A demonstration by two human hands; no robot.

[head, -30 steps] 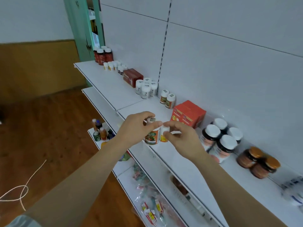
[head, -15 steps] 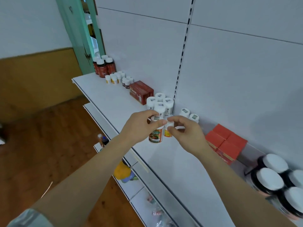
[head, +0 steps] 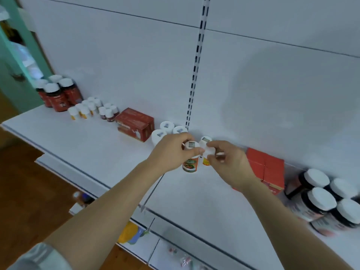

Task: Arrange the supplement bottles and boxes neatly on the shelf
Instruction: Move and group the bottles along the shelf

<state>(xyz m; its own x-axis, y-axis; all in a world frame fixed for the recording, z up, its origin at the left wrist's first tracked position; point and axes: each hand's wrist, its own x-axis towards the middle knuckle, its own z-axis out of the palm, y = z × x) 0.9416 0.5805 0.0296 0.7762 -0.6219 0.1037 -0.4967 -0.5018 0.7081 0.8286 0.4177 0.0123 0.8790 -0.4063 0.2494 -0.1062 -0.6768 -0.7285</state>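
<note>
My left hand (head: 171, 152) grips a small white-capped bottle with an orange and green label (head: 191, 162) by its top, over the white shelf (head: 97, 145). Beside it, my right hand (head: 228, 162) pinches a smaller white-capped bottle with a yellow label (head: 206, 159). The two bottles are side by side, close to the back wall. Another white cap (head: 205, 140) stands just behind them. I cannot tell whether the held bottles touch the shelf.
Along the back stand dark red bottles (head: 56, 94), small white-capped bottles (head: 87, 108), a dark red box (head: 136, 123), three white bottles (head: 167, 129), bright red boxes (head: 266, 170) and large dark bottles (head: 323, 199). Lower shelves (head: 148, 246) hold packets.
Both hands have carried the two small bottles farther back toward the wall, between the white bottles and the red boxes. The view has closed in on the shelf.
</note>
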